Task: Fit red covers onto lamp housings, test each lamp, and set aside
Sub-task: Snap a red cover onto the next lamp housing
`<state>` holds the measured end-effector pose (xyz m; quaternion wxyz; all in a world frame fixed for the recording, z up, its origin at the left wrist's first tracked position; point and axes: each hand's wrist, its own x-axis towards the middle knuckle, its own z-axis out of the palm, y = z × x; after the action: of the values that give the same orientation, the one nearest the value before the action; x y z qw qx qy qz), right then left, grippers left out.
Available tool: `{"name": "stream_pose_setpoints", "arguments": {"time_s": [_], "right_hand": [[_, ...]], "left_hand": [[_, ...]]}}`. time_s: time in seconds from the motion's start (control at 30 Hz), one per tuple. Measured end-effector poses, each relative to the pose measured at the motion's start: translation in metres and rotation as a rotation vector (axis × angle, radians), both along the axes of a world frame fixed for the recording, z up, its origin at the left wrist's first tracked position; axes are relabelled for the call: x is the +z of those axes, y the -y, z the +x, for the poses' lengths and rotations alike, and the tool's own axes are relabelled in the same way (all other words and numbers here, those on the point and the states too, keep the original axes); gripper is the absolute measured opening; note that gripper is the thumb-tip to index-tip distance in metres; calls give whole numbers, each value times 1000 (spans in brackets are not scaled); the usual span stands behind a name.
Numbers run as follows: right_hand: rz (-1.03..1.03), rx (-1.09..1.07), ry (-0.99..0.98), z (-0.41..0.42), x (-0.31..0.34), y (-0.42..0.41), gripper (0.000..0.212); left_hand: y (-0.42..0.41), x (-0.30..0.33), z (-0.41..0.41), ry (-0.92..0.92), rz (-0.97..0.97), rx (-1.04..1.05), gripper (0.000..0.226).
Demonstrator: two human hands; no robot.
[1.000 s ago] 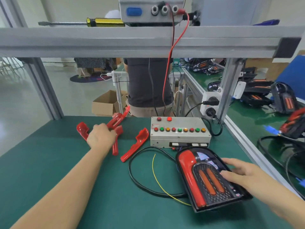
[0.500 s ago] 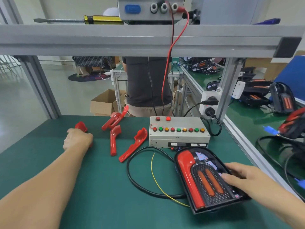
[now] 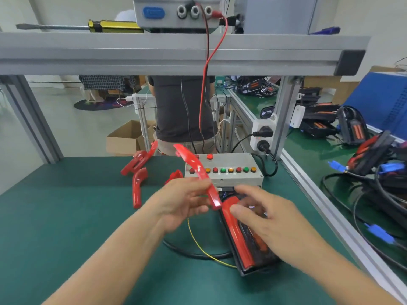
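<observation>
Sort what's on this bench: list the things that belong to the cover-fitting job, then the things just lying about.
Job:
red cover held in left hand
lamp housing under right hand
test box
spare red covers

Lying about:
screwdriver on the top rail
cardboard box on the floor

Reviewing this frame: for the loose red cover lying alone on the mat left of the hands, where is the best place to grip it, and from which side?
Probably the long straight leg of the loose red cover, pinched across its narrow width from above, coming in from the left side. It lies flat on the green mat with its hooked end pointing away; the left hand, nearest it, already holds another cover.
</observation>
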<state>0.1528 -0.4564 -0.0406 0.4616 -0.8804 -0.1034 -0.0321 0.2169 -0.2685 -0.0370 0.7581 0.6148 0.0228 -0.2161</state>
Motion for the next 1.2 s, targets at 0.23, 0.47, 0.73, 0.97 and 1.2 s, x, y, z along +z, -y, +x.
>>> {"name": "stream_pose_setpoints", "arguments": {"time_s": [0.23, 0.47, 0.73, 0.97, 1.2], "right_hand": [[-13, -58, 168, 4, -3, 9, 39], [-179, -190, 50, -13, -1, 74, 23], [-580, -170, -45, -26, -4, 75, 18], [-554, -140, -80, -17, -11, 68, 27], [-477, -66, -50, -19, -17, 70, 25]], "left_hand": [[56, -5, -8, 9, -95, -177, 13], [35, -22, 26, 346, 622, 120, 12], [46, -36, 34, 40, 626, -90, 33], [54, -38, 35, -52, 471, -84, 20], [65, -45, 33, -208, 124, 117, 27]]}}
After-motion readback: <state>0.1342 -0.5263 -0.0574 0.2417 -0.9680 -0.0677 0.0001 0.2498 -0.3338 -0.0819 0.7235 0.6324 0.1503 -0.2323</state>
